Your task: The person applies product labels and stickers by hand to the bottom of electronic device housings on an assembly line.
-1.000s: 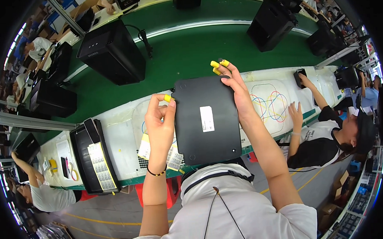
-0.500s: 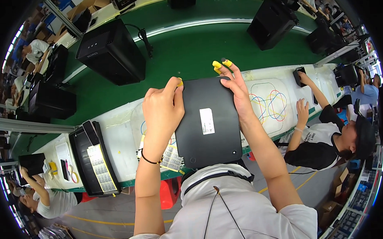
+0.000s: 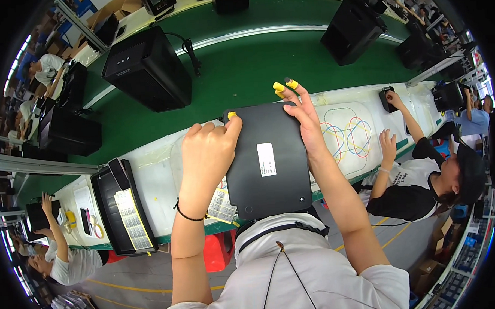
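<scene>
Pale and long, a white work surface [image 3: 158,174] runs crosswise before the person's light shirt [image 3: 295,267]; above its near edge a flat black rectangular panel with rounded corners [image 3: 289,172] is held up between two grips, its lower edge by the waist; its long axis runs from the waist outward, and most of its length lies on the waist side of both grips; the right grip [image 3: 311,129] holds the panel narrowly at its far right corner, thumb on the face, yellow-covered fingers [image 3: 292,84] standing past the far edge; the left grip [image 3: 208,153] curls against the far left corner, a yellow-tipped finger [image 3: 232,116] there, though I cannot tell whether it pinches; neither is plainly nearer, both touching, and a white rectangular label [image 3: 267,159] sits between them, closer to the waist. Left of both grips a shallow black tray [image 3: 104,197] rests on the surface; farther off, a broad green conveyor belt [image 3: 244,67] carries upright black box-shaped cases, one at left [image 3: 152,76], one at right [image 3: 349,36].
</scene>
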Action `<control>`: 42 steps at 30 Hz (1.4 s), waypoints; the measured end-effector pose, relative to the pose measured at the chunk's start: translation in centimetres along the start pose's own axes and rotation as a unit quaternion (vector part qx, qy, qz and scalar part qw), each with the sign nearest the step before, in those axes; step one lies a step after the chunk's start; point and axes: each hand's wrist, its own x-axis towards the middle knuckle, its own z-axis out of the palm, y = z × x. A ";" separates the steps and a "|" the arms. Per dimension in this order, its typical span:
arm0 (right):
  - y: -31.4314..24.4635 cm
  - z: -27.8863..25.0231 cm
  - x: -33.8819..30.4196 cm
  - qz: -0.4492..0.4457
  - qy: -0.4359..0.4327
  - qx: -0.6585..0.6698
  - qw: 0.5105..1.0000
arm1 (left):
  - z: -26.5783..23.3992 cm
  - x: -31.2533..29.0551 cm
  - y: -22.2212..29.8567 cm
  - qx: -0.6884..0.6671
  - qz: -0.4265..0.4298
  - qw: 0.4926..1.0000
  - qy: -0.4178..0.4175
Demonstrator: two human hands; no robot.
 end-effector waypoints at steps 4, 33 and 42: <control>-0.2 0.0 0.0 -0.005 -0.016 -0.005 1.000 | -0.5 -1.1 -0.3 -0.004 -0.022 0.999 -0.038; -5.6 0.3 -15.2 -0.234 -0.178 -0.638 0.711 | -6.6 -12.4 4.9 -0.487 -0.281 0.821 0.105; -2.4 -0.8 -17.0 -0.293 -0.121 -0.610 0.727 | -7.5 -12.7 5.0 -0.458 -0.273 0.843 0.076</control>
